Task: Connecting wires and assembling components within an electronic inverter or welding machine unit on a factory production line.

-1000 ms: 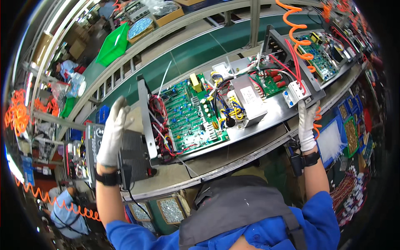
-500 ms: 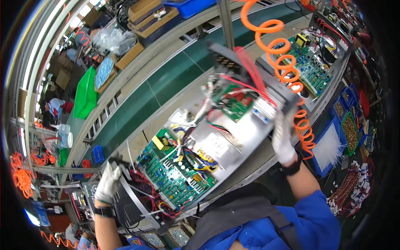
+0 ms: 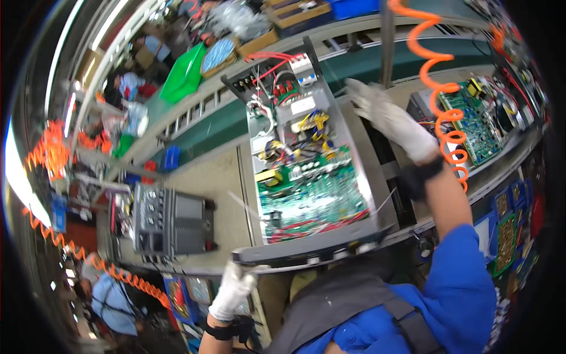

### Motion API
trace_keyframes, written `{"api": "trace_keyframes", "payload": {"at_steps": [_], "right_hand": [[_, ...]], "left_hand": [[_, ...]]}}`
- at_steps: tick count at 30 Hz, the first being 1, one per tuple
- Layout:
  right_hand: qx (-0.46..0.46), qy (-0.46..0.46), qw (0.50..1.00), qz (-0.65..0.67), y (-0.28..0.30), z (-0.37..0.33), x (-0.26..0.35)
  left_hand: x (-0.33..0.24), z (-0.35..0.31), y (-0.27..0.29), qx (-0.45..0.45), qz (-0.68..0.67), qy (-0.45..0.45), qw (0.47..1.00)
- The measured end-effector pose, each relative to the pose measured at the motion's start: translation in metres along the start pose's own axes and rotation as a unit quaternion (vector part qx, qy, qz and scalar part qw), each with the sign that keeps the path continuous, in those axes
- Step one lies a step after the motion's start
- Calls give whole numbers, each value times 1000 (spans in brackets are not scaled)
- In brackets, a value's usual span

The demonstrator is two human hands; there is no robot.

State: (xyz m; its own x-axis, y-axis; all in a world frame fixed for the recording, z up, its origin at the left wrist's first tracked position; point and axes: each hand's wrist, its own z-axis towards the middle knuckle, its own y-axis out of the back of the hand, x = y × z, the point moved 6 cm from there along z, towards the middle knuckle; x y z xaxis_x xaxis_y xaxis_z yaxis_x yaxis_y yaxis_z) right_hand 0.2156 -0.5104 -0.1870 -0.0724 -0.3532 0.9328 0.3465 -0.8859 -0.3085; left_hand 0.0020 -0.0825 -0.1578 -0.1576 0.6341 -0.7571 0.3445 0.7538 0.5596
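Note:
An open metal chassis lies on the bench in front of me, its dark front panel toward my body. Inside it sits a green circuit board, with bundled yellow, black and red wires beyond the board. A grey breaker block and red cables are at the far end. My left hand, in a white glove, is closed around the near left corner of the front panel. My right hand, also gloved, is off the chassis on its right side, fingers stretched out and holding nothing.
A grey cased unit with knobs stands at the left. Another open chassis with a green board lies at the right, behind a hanging orange coiled hose. A metal post rises beyond the bench. Parts bins sit at right.
The chassis has turned from slanted to nearly straight, its front panel now nearest me. My right hand has let go of its far end; my left hand has shifted right with the panel's corner.

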Motion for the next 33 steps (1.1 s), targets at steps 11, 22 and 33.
{"api": "trace_keyframes", "payload": {"at_steps": [11,22,33], "right_hand": [[-325,-81,897,-290,-161,-283,70],[-293,-4,742,-602,-267,-281,-30],[-438,-128,725,-516,-150,-333,-88]], "left_hand": [[65,83,97,-171,46,-82,981],[110,228,160,-187,-116,-208,953],[170,103,137,-290,-85,-146,942]]}}
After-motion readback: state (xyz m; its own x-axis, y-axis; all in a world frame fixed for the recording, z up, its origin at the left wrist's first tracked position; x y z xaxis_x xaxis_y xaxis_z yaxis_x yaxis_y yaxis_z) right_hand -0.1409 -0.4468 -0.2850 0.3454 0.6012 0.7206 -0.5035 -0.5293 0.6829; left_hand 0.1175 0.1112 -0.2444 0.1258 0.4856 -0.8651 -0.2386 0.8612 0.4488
